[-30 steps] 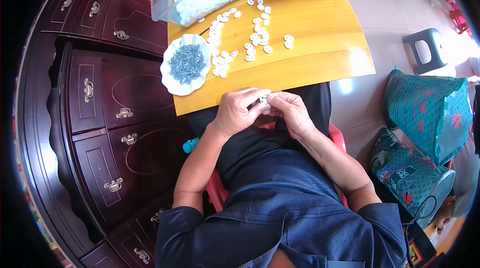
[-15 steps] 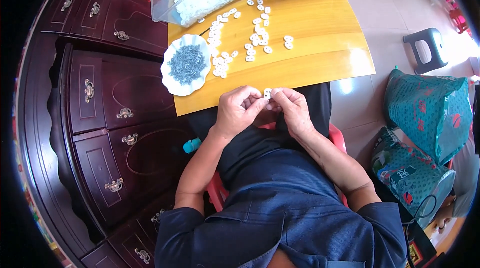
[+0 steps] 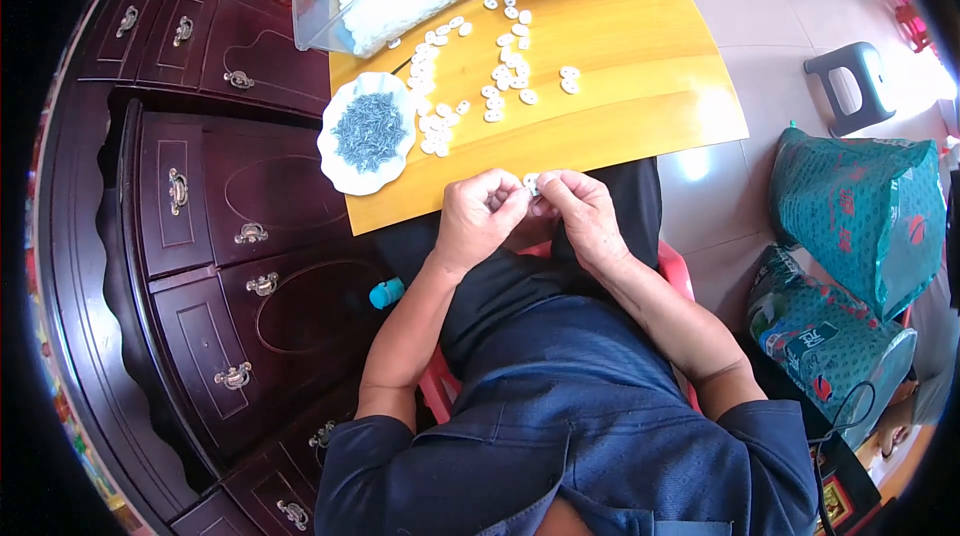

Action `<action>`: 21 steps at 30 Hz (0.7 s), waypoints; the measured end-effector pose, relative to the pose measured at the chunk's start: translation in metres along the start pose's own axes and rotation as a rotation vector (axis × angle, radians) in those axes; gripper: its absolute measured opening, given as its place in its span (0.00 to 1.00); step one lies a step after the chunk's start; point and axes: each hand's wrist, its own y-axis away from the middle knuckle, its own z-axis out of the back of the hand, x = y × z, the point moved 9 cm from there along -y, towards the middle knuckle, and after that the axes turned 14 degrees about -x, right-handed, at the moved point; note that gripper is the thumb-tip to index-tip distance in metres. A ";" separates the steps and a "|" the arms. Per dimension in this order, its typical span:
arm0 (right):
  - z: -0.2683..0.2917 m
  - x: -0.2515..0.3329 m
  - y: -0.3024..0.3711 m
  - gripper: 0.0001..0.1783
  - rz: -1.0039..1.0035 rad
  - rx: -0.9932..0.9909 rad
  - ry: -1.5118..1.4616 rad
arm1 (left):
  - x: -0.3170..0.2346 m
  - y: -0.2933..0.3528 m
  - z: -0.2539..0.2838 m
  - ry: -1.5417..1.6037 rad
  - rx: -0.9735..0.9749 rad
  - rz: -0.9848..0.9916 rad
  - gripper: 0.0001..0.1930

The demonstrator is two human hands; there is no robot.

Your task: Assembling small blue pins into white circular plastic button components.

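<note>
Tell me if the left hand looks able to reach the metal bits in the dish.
Probably yes: the metal bits lie uncovered in the dish, nothing blocking, though the left hand seems busy with a white piece.

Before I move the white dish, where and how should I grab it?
I'd pinch the white dish by its near rim with your left hand, coming from your own side. That wavy edge is bare: the dark pins heap in the middle, and loose white pieces lie close along its right side. Keep it level, as the heap is uncovered and could spill.
</note>
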 end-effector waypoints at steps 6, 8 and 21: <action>0.000 -0.004 -0.002 0.13 0.012 0.001 0.021 | -0.005 0.005 0.000 -0.001 -0.054 -0.044 0.03; -0.001 -0.007 -0.003 0.13 0.030 0.003 0.044 | -0.009 0.006 0.000 0.029 -0.087 -0.084 0.04; -0.003 -0.002 0.000 0.13 0.097 0.024 0.110 | -0.037 0.006 -0.003 -0.244 -0.013 -0.422 0.25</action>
